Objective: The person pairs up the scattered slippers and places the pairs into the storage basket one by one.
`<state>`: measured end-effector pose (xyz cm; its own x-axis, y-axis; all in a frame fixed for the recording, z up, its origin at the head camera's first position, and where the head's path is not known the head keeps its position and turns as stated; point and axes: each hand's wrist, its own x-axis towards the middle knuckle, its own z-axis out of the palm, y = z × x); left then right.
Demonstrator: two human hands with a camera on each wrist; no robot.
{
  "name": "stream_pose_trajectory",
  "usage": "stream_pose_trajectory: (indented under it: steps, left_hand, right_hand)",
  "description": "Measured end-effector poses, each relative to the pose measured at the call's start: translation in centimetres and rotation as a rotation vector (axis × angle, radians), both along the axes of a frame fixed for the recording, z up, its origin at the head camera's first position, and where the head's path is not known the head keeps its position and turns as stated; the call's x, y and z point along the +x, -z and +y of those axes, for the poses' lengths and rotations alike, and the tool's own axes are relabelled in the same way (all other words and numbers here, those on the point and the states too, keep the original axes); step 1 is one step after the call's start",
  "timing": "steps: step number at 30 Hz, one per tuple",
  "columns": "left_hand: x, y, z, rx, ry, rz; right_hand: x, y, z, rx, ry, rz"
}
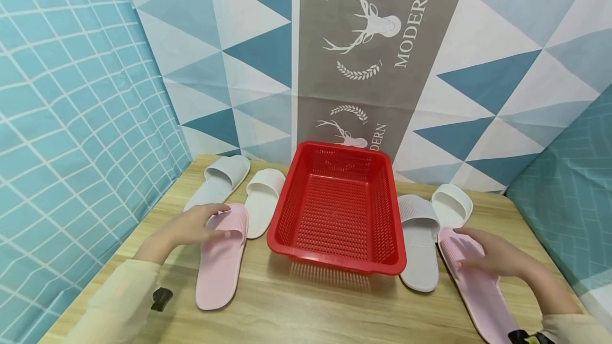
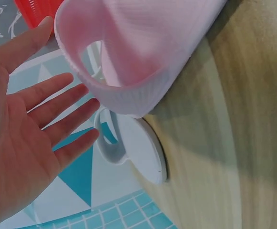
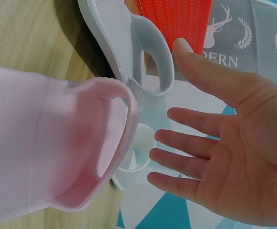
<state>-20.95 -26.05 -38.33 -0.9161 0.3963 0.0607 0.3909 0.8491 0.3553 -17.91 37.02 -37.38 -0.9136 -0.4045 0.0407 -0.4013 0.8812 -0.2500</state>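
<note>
Pink slippers [image 1: 221,259], left hand [image 1: 191,227], right hand [image 1: 492,254] touching

Basket [image 1: 337,211] mid-table [image 1: 296,307] — slippers [image 1: 221,256] flanking

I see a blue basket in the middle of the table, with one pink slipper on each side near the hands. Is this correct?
Not quite: the basket is red, not blue, as the head view shows. It does stand mid-table, with a pink slipper by the left hand and another pink slipper by the right hand.
</note>
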Motion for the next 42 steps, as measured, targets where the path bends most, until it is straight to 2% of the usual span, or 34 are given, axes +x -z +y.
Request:
stream_pose_trajectory:
  steps: [7,14,19,24,29,36,42]
  left_hand:
    - [-0.4,0.4,0.0,0.016,-0.02,-0.027]
    - [-0.7,0.4,-0.3,0.032,0.007,-0.001]
    - [-1.0,0.5,-0.6,0.049,0.02,-0.007]
    - [-1.4,0.8,-0.8,0.06,0.02,-0.023]
    - [-1.7,0.9,-0.9,0.061,0.031,-0.016]
    - [-2.0,0.9,-0.9,0.059,0.039,-0.043]
    - [-2.1,0.7,-0.9,0.05,0.054,-0.053]
  right_hand:
    - [-0.3,0.0,0.6,-0.076,0.003,-0.106]
    - [-0.6,0.0,1.1,-0.062,-0.004,-0.113]
    - [-1.0,0.4,1.6,-0.042,-0.016,-0.093]
    - [-1.5,0.9,2.3,-0.029,-0.081,-0.041]
    - [-2.1,1.2,3.1,-0.054,-0.135,-0.056]
    - [-2.8,1.6,3.7,-0.19,-0.254,-0.101]
    - [-3.4,1.8,4.0,-0.206,-0.286,-0.124]
